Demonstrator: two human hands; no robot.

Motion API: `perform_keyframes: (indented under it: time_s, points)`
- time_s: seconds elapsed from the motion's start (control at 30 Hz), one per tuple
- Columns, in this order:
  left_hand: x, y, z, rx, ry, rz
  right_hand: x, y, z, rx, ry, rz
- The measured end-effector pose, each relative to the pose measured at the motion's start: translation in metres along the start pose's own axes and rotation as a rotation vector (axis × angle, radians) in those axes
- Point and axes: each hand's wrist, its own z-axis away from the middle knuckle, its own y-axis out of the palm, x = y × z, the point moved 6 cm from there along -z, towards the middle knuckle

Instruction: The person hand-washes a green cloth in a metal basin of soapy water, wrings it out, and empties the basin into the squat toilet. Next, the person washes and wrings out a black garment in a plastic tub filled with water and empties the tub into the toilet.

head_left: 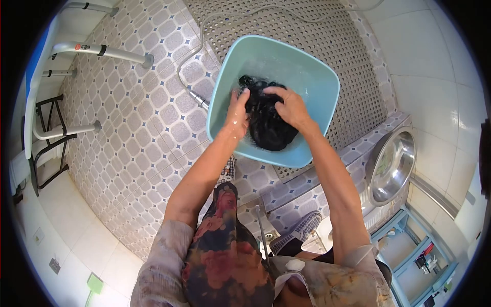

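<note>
A wet black cloth (272,129), bunched up so its exact kind does not show, lies in water inside a light-blue plastic basin (321,84). At the cloth's left side, my left hand (237,113) grips its edge with the thumb up and drops of water on the wrist. My right hand (291,108) closes on the upper right part of it, fingers bent over the fabric. Some fingertips of both hands are hidden in the folds. The basin stands partly on a perforated grey mat (353,61).
Left of the basin, a shower head (199,100) lies on the tiled floor (153,92), its hose (180,69) curving up. A steel bowl (393,166) leans at the right wall. Blue shelving (409,256) stands lower right. Metal legs (102,49) reach in at upper left.
</note>
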Motion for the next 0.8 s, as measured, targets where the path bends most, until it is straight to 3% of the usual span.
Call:
perform_keyframes:
  time_s: [0.13,0.27,0.43,0.47,0.5,0.6,0.7,0.77,0.8]
  points:
    - [0.02,-0.004,-0.034,0.097,-0.258,0.152,0.058,0.003,0.028,0.024,-0.06,-0.136]
    - [-0.001,0.019,-0.005,0.233,-0.173,0.08,0.122,0.002,0.057,-0.163,-0.135,-0.053]
    - [0.011,0.032,0.007,0.927,-0.004,0.529,0.137,0.02,0.052,-0.181,-0.076,0.227]
    - [0.021,0.019,-0.005,0.618,0.001,0.417,0.133,0.023,0.046,-0.154,-0.064,0.284]
    - [0.02,0.013,-0.002,0.317,-0.028,0.286,0.12,0.024,0.036,-0.136,0.107,0.267]
    - [0.001,0.033,0.01,-0.051,-0.194,0.019,0.057,0.005,0.003,-0.275,0.274,0.158]
    - [0.03,0.019,-0.011,-0.041,-0.213,-0.113,0.007,-0.004,0.002,-0.351,0.357,0.189]
    - [0.021,0.02,0.001,-0.092,-0.144,-0.259,0.008,0.0,0.007,-0.357,0.351,0.207]
    - [0.027,0.016,0.001,-0.123,-0.216,-0.257,0.019,-0.002,0.017,-0.349,0.35,0.218]
